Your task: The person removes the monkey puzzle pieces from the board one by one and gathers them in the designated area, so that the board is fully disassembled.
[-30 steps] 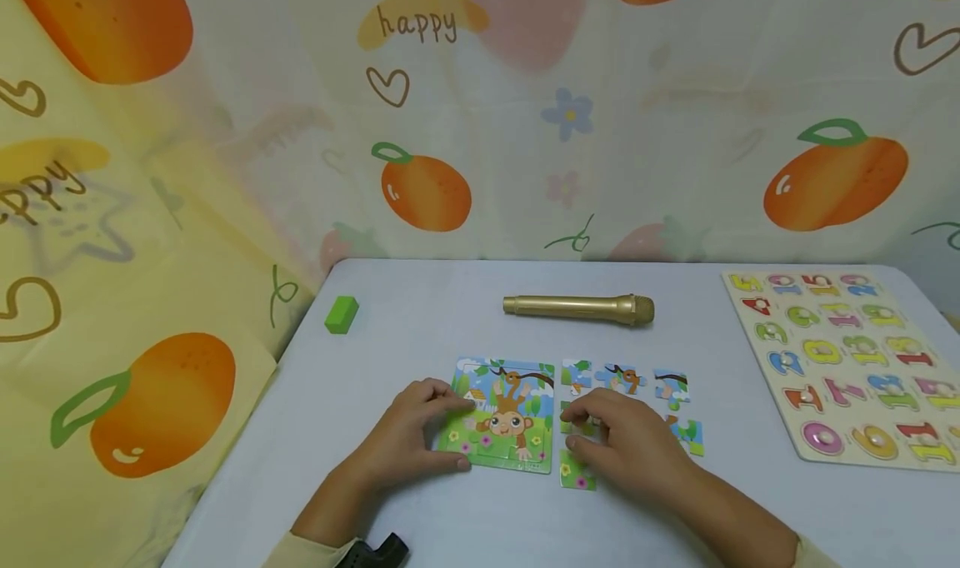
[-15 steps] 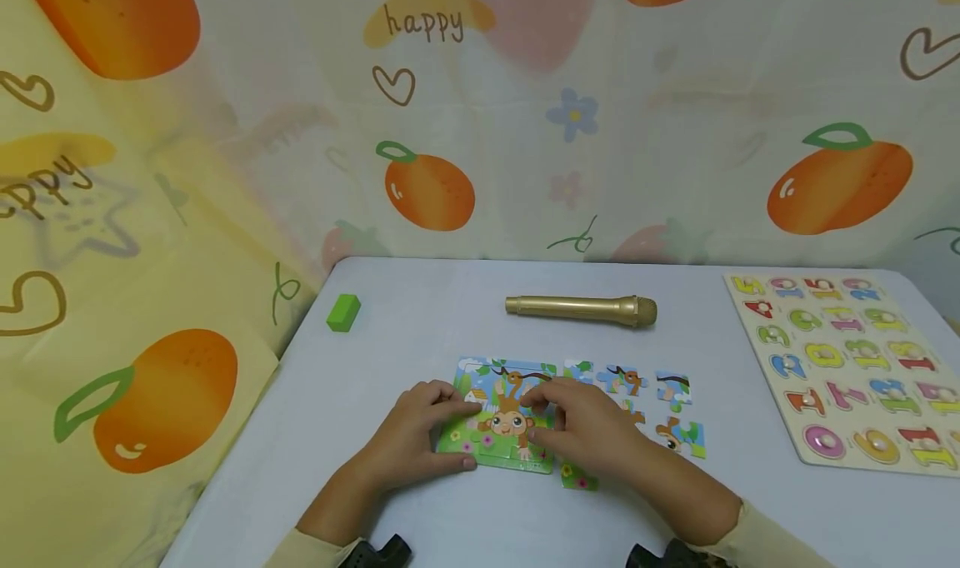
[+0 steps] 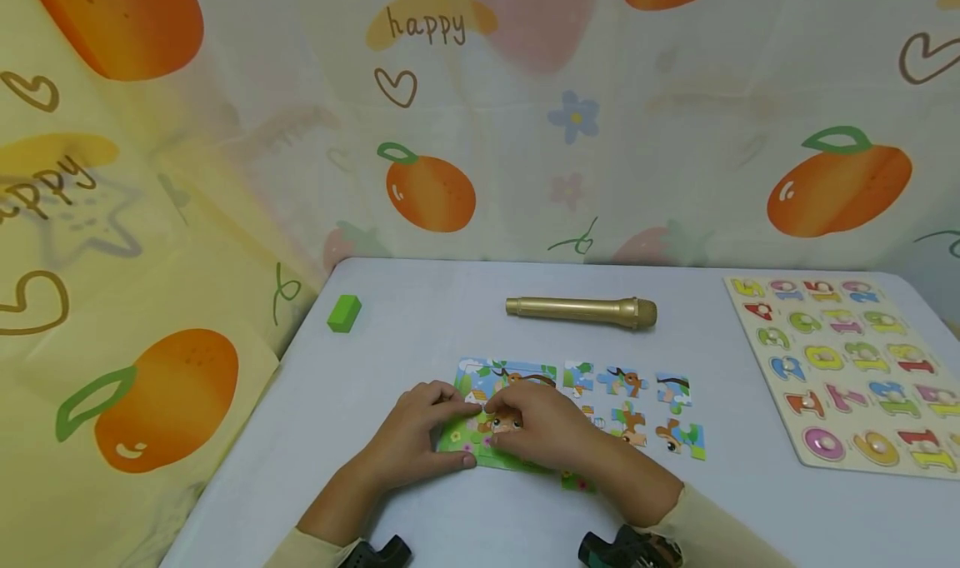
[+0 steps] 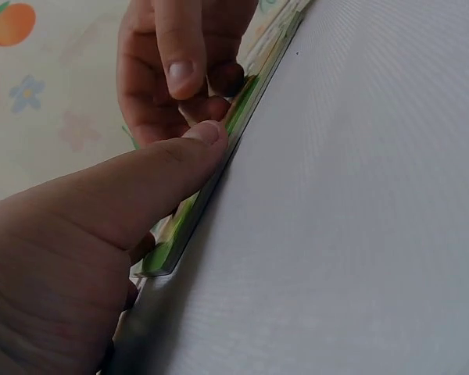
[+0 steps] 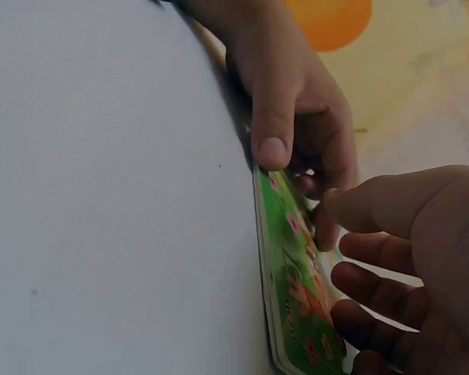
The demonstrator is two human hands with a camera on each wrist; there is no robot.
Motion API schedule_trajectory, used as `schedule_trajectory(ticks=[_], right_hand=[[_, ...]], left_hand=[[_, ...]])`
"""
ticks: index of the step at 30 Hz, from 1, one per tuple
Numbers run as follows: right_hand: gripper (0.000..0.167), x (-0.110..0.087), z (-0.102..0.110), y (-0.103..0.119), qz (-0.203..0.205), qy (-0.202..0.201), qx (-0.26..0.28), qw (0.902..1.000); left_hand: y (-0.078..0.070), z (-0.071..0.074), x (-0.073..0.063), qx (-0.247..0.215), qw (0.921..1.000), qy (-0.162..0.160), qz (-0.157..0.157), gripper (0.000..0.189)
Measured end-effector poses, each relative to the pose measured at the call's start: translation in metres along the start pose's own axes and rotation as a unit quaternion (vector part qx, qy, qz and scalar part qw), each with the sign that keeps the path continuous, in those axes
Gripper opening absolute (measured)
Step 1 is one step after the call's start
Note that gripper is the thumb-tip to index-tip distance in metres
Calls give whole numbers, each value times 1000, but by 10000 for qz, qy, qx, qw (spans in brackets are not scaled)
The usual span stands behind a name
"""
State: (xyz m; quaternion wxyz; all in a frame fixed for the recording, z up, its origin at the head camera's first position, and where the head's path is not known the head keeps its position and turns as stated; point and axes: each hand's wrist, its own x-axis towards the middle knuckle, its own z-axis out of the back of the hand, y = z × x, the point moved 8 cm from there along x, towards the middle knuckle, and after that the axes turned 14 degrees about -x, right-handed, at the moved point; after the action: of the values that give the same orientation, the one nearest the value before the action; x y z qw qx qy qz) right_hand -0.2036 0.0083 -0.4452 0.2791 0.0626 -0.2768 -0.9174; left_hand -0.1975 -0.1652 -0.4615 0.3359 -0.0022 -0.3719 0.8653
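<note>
A square jigsaw board [image 3: 510, 464] with a monkey picture lies on the white table, partly covered by both hands. My left hand [image 3: 408, 426] grips the board's left side. In the left wrist view its thumb [image 4: 199, 144] lies along the near edge of the board [image 4: 162, 254]. My right hand [image 3: 551, 426] reaches over the board's middle with bent fingers. The right wrist view shows its thumb [image 5: 367, 205] and fingers apart above the picture, with nothing visible between them. Loose jigsaw pieces [image 3: 626, 382] lie in rows right of the board; the right hand and wrist partly cover the left column.
A gold toy microphone [image 3: 573, 308] lies behind the board. A green block [image 3: 344, 313] sits at the back left of the table [image 3: 420, 318]. At the right lies an alphabet peg board [image 3: 847, 368]. A fruit-printed cloth [image 3: 517, 160] hangs behind the table.
My right hand has moved left, from above the left column of loose pieces to the middle of the monkey picture. My left hand stays at the board's left side.
</note>
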Motion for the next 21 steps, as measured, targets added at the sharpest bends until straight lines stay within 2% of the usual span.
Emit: schedule_trajectory(ticks=[3,6,12,21], right_hand=[[34,3,-7,-1,-102,215,-122,9996],[35,4,-10,1,31,350,-315,9989],[36,3,-9,4,282,442,-577,9970],[44,3,-10,3,223,613,-660,9957]], left_hand=[[0,0,0,-45,10000,15,46,61],[0,0,0,-88,9999,20,79,61],[2,-1,0,-101,9999,12,94,63],[8,-3,0,-159,9993,57,325,65]])
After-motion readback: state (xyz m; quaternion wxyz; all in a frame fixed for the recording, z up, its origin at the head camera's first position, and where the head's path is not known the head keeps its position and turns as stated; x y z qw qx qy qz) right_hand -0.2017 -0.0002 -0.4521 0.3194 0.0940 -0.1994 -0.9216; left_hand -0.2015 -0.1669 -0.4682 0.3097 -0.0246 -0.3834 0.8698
